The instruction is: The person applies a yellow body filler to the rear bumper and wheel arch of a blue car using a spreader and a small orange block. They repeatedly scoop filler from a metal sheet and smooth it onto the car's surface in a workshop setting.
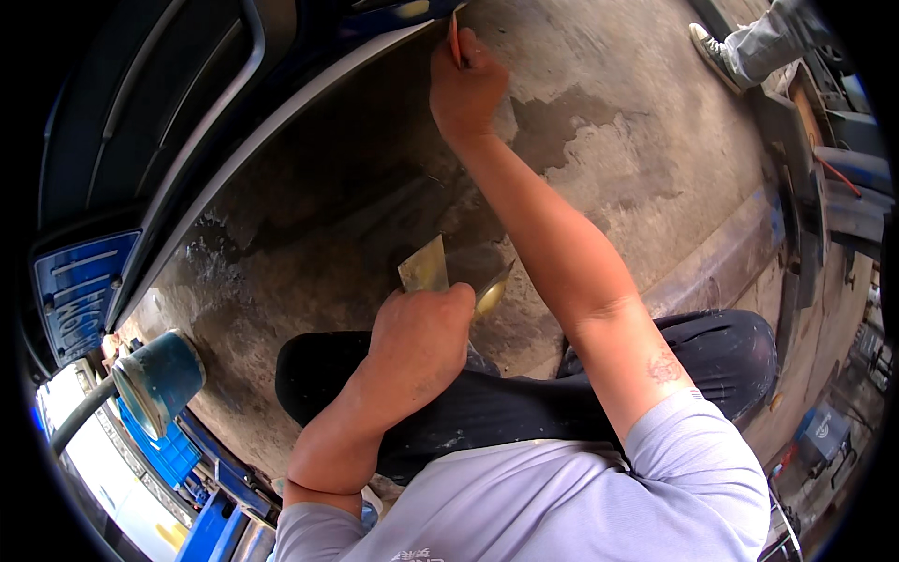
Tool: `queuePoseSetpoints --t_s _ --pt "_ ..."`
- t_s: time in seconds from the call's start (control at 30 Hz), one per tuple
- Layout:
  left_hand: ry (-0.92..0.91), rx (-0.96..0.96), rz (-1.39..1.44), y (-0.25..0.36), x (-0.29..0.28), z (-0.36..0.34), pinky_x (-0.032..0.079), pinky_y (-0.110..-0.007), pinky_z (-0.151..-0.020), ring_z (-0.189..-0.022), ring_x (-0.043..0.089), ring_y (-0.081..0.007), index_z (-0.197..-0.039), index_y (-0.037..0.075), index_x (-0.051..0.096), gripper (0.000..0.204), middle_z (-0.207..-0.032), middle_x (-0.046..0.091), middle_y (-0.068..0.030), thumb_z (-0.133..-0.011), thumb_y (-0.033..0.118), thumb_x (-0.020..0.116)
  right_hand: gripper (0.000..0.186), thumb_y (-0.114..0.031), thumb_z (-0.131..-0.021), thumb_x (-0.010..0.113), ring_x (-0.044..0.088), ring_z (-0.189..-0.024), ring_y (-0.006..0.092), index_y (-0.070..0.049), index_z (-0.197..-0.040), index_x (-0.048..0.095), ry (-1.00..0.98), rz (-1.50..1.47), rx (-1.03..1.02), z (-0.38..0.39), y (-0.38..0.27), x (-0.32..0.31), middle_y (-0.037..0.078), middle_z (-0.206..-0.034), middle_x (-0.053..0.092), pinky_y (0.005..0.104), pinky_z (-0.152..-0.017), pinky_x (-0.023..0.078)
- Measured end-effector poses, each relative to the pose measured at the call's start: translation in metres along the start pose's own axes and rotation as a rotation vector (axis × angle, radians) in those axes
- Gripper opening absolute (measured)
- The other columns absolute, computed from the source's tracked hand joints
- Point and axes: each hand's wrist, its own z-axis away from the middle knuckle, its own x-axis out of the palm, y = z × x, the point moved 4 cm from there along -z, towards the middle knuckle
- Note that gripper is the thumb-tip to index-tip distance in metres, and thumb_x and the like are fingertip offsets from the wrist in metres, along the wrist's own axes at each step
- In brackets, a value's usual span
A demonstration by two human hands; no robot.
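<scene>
My left hand grips two scrapers above my crossed legs: one has a flat, smeared metal blade, the other a blade carrying yellowish paste. Up at the top, my right hand is closed on a thin orange-red spreader, held at the lower edge of a dark vehicle's bumper. A pale yellow patch shows on that bodywork just left of the spreader. Whether the spreader touches the surface, I cannot tell.
A blue plate is on the bumper. Left are a teal bucket and blue crates. Another person's sneaker stands on the stained concrete floor at upper right. Metal parts and boards line the right; a toolbox sits lower right.
</scene>
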Motion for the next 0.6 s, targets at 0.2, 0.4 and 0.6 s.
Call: queuePoseSetpoints --t_s 0.2,0.4,0.6 --pt "0.014 0.019 0.006 -0.001 -0.001 0.001 0.049 -0.051 -0.070 -0.076 0.064 -0.0408 -0.091 0.006 0.063 0.008 -0.076 0.066 -0.0177 -0.092 0.014 0.060 0.019 -0.006 -0.087 0.063 0.037 -0.059 0.0151 -0.001 -0.072 0.052 0.079 0.042 -0.014 -0.002 -0.002 -0.013 0.008 -0.061 0.044 0.0300 -0.055 0.036" --pt "0.006 0.016 0.000 -0.001 -0.001 0.001 0.048 -0.051 -0.069 -0.075 0.064 -0.0411 -0.091 0.007 0.063 0.008 -0.075 0.065 -0.0180 -0.092 0.013 0.060 0.016 -0.003 -0.084 0.058 0.042 -0.056 0.0264 -0.001 -0.073 0.048 0.006 0.094 0.000 -0.020 -0.001 -0.012 0.017 -0.065 0.047 0.0327 -0.055 0.039" --pt "0.014 0.018 0.002 -0.001 -0.001 0.002 0.049 -0.050 -0.070 -0.075 0.064 -0.0411 -0.090 0.006 0.063 0.008 -0.075 0.066 -0.0179 -0.092 0.013 0.060 0.015 -0.005 -0.086 0.060 0.038 -0.062 0.0082 -0.001 -0.073 0.055 -0.031 0.069 0.000 -0.008 -0.012 -0.007 0.005 -0.059 0.041 0.0298 -0.056 0.037"
